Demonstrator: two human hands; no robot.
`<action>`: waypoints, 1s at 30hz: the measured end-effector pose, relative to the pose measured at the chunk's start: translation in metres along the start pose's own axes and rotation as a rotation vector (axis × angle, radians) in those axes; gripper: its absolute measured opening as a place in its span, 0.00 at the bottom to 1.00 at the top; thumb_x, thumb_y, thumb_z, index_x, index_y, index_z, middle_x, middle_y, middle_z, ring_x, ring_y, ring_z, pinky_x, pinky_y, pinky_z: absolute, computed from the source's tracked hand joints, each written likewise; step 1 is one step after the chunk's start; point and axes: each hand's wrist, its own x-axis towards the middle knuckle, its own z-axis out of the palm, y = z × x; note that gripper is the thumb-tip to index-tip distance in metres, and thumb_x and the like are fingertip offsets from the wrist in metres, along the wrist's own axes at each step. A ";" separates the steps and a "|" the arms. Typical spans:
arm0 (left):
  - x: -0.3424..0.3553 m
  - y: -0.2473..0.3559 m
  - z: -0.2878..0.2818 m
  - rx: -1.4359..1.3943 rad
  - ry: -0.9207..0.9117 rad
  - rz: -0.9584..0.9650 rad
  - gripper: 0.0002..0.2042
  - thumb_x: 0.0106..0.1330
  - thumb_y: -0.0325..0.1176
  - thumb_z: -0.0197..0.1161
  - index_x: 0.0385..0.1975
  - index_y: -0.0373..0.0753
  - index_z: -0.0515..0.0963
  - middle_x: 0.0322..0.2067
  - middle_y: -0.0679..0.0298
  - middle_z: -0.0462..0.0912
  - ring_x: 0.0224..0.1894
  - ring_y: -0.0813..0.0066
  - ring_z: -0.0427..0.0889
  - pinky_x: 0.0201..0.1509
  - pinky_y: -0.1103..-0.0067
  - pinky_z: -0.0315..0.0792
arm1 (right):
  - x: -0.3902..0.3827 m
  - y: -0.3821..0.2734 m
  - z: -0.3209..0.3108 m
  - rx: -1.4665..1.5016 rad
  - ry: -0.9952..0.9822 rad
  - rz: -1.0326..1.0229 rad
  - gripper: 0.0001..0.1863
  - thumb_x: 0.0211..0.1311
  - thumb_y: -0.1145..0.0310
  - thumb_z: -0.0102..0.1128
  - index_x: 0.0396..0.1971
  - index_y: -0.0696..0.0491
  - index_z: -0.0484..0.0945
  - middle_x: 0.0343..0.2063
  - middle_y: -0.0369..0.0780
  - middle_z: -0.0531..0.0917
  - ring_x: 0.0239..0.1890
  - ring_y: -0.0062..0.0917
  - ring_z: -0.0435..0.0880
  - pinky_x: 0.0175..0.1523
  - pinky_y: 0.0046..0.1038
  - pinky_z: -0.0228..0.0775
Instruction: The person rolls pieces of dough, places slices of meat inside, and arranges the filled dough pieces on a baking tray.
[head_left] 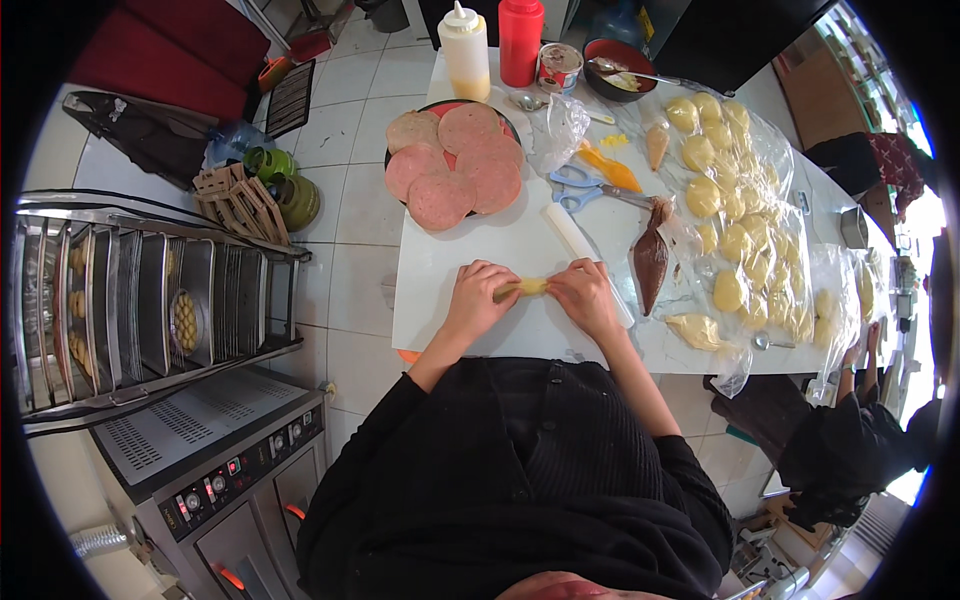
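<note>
A white surface (430, 310) carries everything near the person, with a black-rimmed plate (515, 127) of overlapping pink meat slices (446, 197) at its far left. Well to the left of the plate stands a metal rack (168, 300) of trays. Well to its right, many pale yellow dough balls (735, 245) lie under clear plastic. A white rolling pin (576, 238) lies slantwise, nearer the person and to the right of the plate; beyond the pin, farther right of the plate, is a brown-filled piping bag (651, 270). Blue-handled scissors (578, 190) lie just right of the plate. Nearer the person than the plate, the left hand (481, 297) and right hand (584, 297) grasp opposite ends of a small yellow dough piece (533, 286), fingers closed on it.
</note>
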 end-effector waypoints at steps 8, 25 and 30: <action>-0.004 -0.004 -0.010 -0.008 0.020 -0.057 0.10 0.46 0.32 0.69 0.31 0.45 0.81 0.36 0.72 0.80 0.42 0.72 0.75 0.47 0.74 0.64 | 0.002 -0.004 0.000 -0.061 0.051 -0.055 0.07 0.45 0.71 0.67 0.28 0.50 0.83 0.26 0.32 0.82 0.39 0.26 0.76 0.48 0.31 0.59; -0.010 -0.010 -0.015 -0.064 0.012 -0.066 0.12 0.46 0.33 0.71 0.32 0.45 0.83 0.36 0.72 0.82 0.40 0.71 0.76 0.47 0.74 0.65 | 0.000 -0.010 0.009 -0.062 0.026 -0.031 0.11 0.47 0.69 0.67 0.35 0.48 0.84 0.32 0.29 0.82 0.44 0.23 0.73 0.51 0.37 0.52; -0.015 -0.016 -0.006 -0.055 -0.006 -0.065 0.13 0.45 0.32 0.71 0.33 0.45 0.83 0.36 0.72 0.82 0.40 0.71 0.75 0.46 0.74 0.65 | -0.003 -0.001 0.013 -0.091 -0.007 0.035 0.09 0.46 0.66 0.68 0.30 0.47 0.85 0.35 0.28 0.81 0.45 0.25 0.72 0.52 0.39 0.51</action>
